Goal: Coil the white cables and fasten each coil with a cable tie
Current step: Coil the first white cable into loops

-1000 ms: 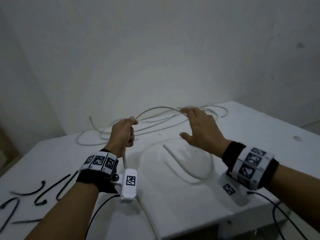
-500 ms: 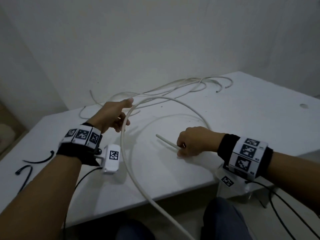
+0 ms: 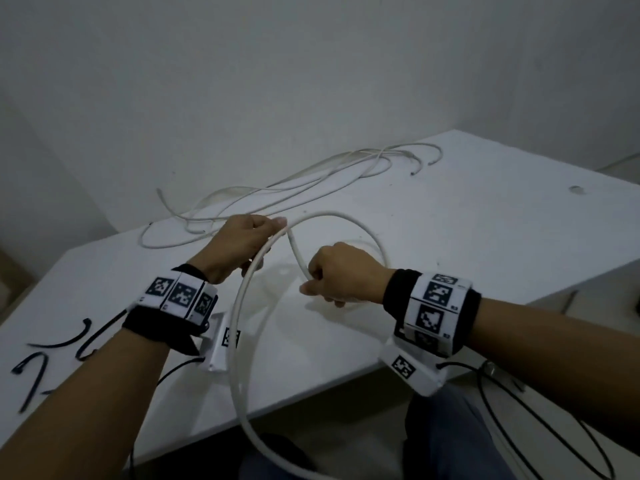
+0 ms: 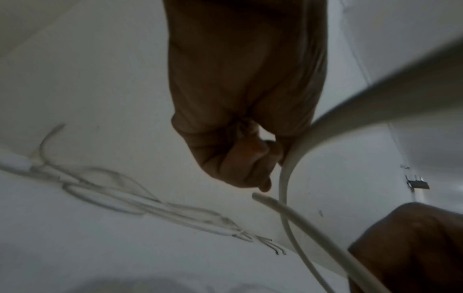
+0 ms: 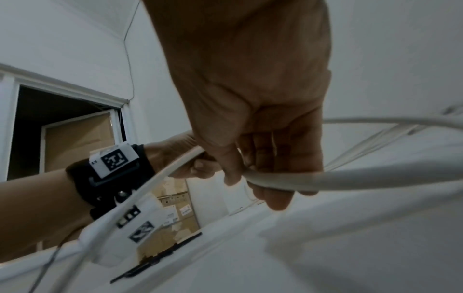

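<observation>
White cable [image 3: 239, 327] looped above worktop [image 3: 485, 237]; left hand [image 3: 239, 247] curled round the loop's crossing, right hand [image 3: 341, 275] pinching free end [image 3: 296, 251], aimed up-left at left hand. Remaining cables [image 3: 311, 181] beyond.

All three views dim, flat grey cast, no visible lamp or glare. Head view: soft shadows under the two hands on the white tabletop [image 3: 485, 237], straight table edges bowed by the wide lens, fairly sharp centre. Left wrist view: the thick white cable [image 4: 285, 178] smeared and out of focus toward the upper right, the thin pale cables lying on the table [image 4: 125, 198] motion-blurred, the left hand [image 4: 240, 103] underexposed. Right wrist view: near cable and table edge soft, dark doorway [image 5: 62, 128] sharper.
</observation>
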A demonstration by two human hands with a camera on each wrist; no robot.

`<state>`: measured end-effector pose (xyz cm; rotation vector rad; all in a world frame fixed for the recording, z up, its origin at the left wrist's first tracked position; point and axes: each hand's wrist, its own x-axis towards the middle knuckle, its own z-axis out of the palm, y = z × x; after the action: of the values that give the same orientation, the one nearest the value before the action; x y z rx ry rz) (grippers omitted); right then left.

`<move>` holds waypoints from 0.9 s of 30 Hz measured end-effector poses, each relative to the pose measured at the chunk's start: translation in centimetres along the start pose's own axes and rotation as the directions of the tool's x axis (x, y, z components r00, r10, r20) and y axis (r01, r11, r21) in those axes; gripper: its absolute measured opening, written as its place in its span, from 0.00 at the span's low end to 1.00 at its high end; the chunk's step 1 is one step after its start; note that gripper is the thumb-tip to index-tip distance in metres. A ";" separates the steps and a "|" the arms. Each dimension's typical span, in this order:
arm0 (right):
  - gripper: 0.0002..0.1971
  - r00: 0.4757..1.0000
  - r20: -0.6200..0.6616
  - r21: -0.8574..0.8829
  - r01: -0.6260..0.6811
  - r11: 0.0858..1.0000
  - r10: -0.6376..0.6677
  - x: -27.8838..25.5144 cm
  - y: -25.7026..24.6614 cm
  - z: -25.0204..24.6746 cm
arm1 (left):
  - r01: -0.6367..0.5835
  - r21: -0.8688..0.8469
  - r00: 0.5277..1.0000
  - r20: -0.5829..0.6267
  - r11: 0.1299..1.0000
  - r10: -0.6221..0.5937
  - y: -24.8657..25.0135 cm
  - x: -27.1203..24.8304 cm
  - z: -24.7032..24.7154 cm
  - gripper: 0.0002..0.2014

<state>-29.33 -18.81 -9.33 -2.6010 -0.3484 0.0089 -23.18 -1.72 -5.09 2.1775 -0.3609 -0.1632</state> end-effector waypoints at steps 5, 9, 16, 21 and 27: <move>0.20 0.998 -0.065 0.136 -0.001 0.991 0.010 -0.8 -1.7 1.2 | -0.029 0.096 1.000 -0.008 0.995 0.030 0.6 -1.4 -0.4 0.11; 0.18 0.995 -0.081 0.521 -0.008 0.853 0.059 -1.1 -3.6 1.8 | -0.081 0.146 0.984 -0.147 0.986 0.103 0.0 -3.0 1.5 0.10; 0.07 0.975 0.083 0.996 -0.087 0.010 0.207 -1.1 -6.2 2.9 | -0.234 -0.046 0.917 -0.344 0.971 0.204 -1.1 -5.2 3.3 0.15; 0.08 0.948 0.144 0.957 -0.060 -0.283 0.284 -0.9 -8.4 4.0 | -0.259 -0.120 0.890 -0.414 0.959 0.189 -1.4 -6.1 3.8 0.13; 0.09 0.907 0.166 0.911 0.009 -0.412 0.387 -1.2 -8.9 3.5 | -0.276 -0.182 0.910 -0.366 0.944 0.196 -1.9 -6.5 4.1 0.08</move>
<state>-32.90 -9.93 -8.09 -0.6531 0.2794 0.0759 -30.02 -1.74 -9.08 1.8686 -0.3823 0.2974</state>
